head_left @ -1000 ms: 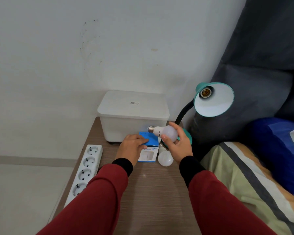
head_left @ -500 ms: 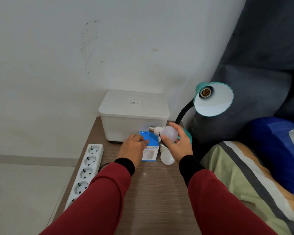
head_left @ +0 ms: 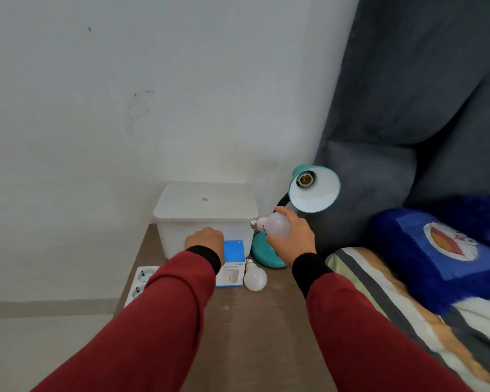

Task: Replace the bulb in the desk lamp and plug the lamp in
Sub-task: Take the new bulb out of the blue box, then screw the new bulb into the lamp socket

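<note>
Two bulbs show: right hand (head_left: pixel 292 239) clasps the new bulb (head_left: pixel 275 226) near the table's back right corner, below the lamp's empty socket (head_left: pixel 306 179); next, thread it in.

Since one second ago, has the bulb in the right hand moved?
Yes. The right hand has lifted the held bulb up from beside the blue box toward the lamp shade, its socket empty.
</note>
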`<act>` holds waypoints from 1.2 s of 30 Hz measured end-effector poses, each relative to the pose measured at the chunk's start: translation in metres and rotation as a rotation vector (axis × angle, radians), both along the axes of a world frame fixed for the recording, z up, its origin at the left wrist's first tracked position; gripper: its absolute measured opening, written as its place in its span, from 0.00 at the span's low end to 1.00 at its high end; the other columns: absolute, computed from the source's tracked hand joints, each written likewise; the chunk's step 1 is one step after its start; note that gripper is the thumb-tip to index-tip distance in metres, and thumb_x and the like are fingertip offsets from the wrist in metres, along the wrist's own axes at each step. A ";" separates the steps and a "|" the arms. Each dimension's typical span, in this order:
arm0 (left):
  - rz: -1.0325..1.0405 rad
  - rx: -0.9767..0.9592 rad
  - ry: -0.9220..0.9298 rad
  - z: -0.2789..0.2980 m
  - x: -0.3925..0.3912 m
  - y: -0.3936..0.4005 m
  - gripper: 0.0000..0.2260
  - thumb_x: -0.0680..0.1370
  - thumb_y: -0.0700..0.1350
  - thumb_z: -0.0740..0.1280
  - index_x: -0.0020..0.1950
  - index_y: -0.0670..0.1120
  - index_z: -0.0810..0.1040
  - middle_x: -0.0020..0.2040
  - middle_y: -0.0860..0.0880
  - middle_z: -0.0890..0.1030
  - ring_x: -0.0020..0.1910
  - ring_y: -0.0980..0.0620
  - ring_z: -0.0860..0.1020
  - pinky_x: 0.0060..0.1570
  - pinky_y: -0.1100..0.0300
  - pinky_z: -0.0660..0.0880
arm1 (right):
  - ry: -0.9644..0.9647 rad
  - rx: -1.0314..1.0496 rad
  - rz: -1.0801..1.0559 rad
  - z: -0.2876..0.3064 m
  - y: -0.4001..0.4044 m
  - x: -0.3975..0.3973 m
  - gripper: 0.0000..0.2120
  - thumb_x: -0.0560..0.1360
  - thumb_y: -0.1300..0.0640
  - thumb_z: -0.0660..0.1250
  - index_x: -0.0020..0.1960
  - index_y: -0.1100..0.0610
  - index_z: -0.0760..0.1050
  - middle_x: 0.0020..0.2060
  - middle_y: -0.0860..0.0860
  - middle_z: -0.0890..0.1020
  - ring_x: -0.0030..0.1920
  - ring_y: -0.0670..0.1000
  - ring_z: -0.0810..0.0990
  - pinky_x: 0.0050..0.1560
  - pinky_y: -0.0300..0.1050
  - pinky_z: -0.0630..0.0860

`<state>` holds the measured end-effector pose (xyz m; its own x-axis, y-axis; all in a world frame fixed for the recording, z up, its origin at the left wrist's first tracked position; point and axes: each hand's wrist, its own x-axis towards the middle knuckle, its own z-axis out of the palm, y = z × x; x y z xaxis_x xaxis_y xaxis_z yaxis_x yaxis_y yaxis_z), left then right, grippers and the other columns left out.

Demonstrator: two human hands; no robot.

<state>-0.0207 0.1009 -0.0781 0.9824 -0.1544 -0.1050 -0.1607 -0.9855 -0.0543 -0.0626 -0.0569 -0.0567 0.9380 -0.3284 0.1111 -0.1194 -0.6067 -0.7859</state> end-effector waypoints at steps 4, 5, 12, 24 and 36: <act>-0.003 0.026 -0.041 0.046 0.001 -0.017 0.15 0.77 0.42 0.64 0.64 0.44 0.75 0.63 0.45 0.77 0.61 0.45 0.77 0.56 0.54 0.75 | -0.036 -0.047 -0.054 0.030 -0.019 -0.009 0.28 0.69 0.61 0.69 0.67 0.50 0.70 0.62 0.57 0.74 0.62 0.57 0.74 0.62 0.45 0.71; -0.010 0.031 -0.055 0.057 0.002 -0.023 0.15 0.77 0.42 0.64 0.63 0.44 0.76 0.62 0.45 0.77 0.61 0.44 0.78 0.55 0.54 0.76 | -0.040 -0.051 -0.068 0.038 -0.025 -0.011 0.28 0.70 0.61 0.68 0.68 0.50 0.69 0.62 0.58 0.73 0.62 0.57 0.73 0.62 0.45 0.70; -0.116 0.027 -0.125 0.118 0.015 -0.081 0.12 0.76 0.40 0.63 0.58 0.41 0.78 0.58 0.43 0.78 0.56 0.44 0.79 0.50 0.56 0.76 | -0.072 0.028 -0.184 0.063 -0.061 -0.006 0.27 0.71 0.62 0.66 0.69 0.49 0.67 0.63 0.59 0.68 0.62 0.60 0.72 0.62 0.44 0.70; -0.303 -0.217 -0.152 0.124 0.063 -0.158 0.21 0.79 0.38 0.61 0.71 0.50 0.69 0.64 0.41 0.75 0.60 0.42 0.77 0.62 0.53 0.74 | -0.105 0.241 -0.291 0.035 -0.084 0.033 0.26 0.71 0.56 0.69 0.67 0.50 0.66 0.62 0.57 0.68 0.60 0.58 0.73 0.60 0.47 0.71; -0.322 -0.418 -0.111 0.107 0.088 -0.154 0.21 0.80 0.35 0.61 0.70 0.52 0.70 0.65 0.43 0.77 0.63 0.47 0.76 0.65 0.62 0.68 | -0.125 0.282 -0.269 0.019 -0.070 0.057 0.31 0.72 0.63 0.66 0.72 0.51 0.61 0.66 0.56 0.64 0.62 0.59 0.72 0.65 0.48 0.71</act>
